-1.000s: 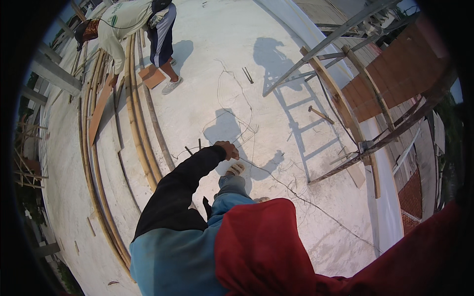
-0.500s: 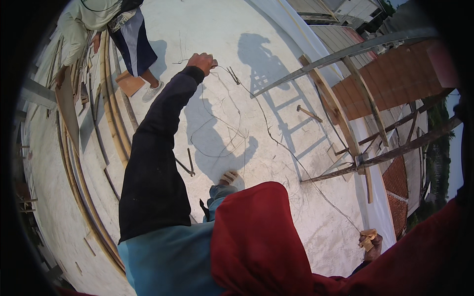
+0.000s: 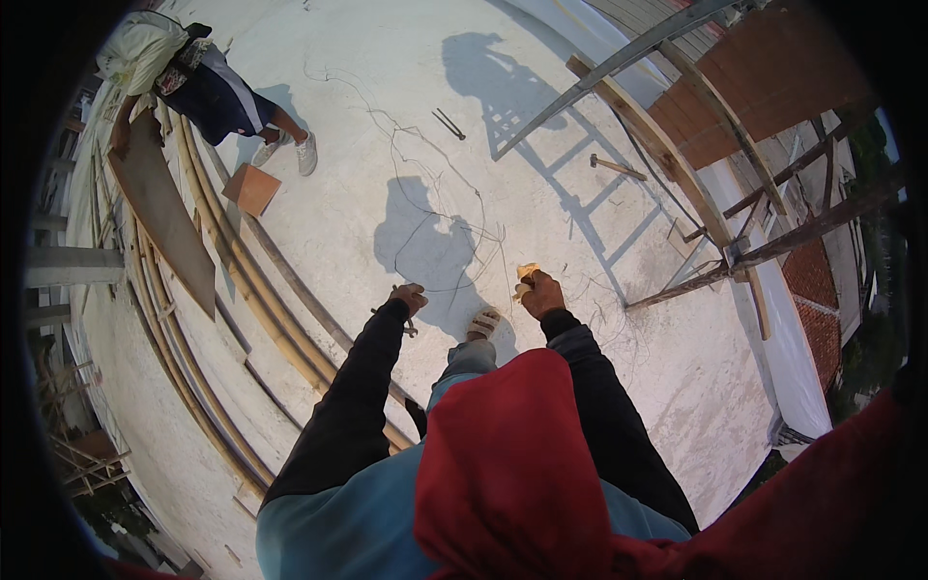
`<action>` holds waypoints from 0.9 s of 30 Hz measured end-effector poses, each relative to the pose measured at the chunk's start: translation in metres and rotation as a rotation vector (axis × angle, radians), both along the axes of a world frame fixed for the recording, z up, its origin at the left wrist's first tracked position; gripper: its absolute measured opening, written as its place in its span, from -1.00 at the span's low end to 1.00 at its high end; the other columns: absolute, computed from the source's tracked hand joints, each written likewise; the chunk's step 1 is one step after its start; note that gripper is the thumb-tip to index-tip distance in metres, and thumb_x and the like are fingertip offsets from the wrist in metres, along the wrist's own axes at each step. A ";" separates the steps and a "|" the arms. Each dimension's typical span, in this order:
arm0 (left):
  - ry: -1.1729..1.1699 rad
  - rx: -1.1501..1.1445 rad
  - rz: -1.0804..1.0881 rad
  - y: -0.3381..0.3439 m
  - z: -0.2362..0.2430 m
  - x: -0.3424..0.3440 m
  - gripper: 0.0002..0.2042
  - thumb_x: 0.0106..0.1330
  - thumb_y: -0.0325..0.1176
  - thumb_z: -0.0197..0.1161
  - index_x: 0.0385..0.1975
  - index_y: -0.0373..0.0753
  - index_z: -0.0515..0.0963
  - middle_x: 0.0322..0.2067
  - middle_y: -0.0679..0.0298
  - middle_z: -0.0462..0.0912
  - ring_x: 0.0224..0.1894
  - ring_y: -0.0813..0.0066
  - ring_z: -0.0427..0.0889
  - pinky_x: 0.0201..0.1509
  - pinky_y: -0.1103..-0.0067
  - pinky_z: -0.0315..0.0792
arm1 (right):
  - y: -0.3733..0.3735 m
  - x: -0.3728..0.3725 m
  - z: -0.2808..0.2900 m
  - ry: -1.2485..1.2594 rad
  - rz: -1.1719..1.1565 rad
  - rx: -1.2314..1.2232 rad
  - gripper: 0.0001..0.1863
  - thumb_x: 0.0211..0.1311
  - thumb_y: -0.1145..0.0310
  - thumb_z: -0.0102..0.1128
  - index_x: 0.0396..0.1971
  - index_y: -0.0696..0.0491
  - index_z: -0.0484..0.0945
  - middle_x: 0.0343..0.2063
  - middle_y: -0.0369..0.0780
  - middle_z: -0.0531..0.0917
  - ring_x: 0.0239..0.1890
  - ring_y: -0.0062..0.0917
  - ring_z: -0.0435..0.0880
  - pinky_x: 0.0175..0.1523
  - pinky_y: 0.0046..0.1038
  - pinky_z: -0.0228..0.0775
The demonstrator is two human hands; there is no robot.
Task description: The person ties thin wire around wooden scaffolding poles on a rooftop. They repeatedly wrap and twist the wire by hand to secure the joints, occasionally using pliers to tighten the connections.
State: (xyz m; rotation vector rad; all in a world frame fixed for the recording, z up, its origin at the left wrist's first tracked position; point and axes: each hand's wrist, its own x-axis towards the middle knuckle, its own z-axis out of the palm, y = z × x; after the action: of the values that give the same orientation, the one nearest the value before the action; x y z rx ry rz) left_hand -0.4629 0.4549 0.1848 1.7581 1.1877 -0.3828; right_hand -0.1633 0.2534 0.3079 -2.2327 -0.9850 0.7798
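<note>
My left hand is closed in the lower middle, with a dark metal tool at or just beside it; what the fingers hold is unclear. My right hand, to its right, grips a crumpled tan cloth. Thin tangled wire lies on the white concrete floor ahead of both hands, around my shadow. Farther off are a slim two-legged metal tool and a hammer. My sandalled foot is between my hands.
At upper left another person handles a long board beside bamboo poles; a small brown board lies near their feet. A leaning metal ladder, timber and braces line the right edge.
My left hand has drawn back from far forward toward me. My right hand has risen from the lower right to the middle with the cloth. The other person has shifted, lifting the board.
</note>
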 end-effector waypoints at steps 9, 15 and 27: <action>0.415 -0.357 -0.342 -0.141 -0.042 -0.121 -0.64 0.20 -0.13 0.40 -0.03 -0.11 0.69 -0.16 0.19 0.78 -0.10 0.31 0.74 0.04 0.37 0.59 | -0.321 -0.052 -0.067 0.192 -0.543 -0.601 -0.62 0.06 0.23 0.26 -0.09 0.04 0.68 -0.11 0.05 0.73 -0.03 -0.05 0.72 0.14 -0.15 0.56; 0.401 -0.187 -0.399 -0.044 -0.045 0.017 -0.73 0.21 -0.26 0.38 -0.09 -0.10 0.72 -0.25 0.19 0.78 -0.23 0.33 0.75 -0.09 0.39 0.61 | -0.477 -0.209 -0.084 0.275 -0.997 -0.843 -0.61 0.08 0.19 0.23 -0.17 0.14 0.69 -0.17 0.12 0.71 -0.01 -0.05 0.71 0.09 -0.15 0.59; -0.106 0.249 -1.027 -0.115 0.012 0.360 -0.77 0.35 -0.41 0.22 -0.08 -0.37 0.65 -0.48 0.26 0.68 -0.54 0.58 0.60 -0.45 0.57 0.51 | -0.410 -0.425 -0.185 0.578 -1.264 -0.548 -0.73 0.30 0.27 0.07 -0.20 0.08 0.69 -0.23 -0.02 0.75 -0.14 -0.10 0.76 -0.10 -0.10 0.61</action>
State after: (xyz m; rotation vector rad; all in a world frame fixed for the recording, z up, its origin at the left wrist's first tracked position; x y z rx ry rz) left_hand -0.1026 0.3396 0.1969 2.4821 0.1651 -0.7345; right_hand -0.5886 -0.1569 0.1232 -2.2119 0.9657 0.9755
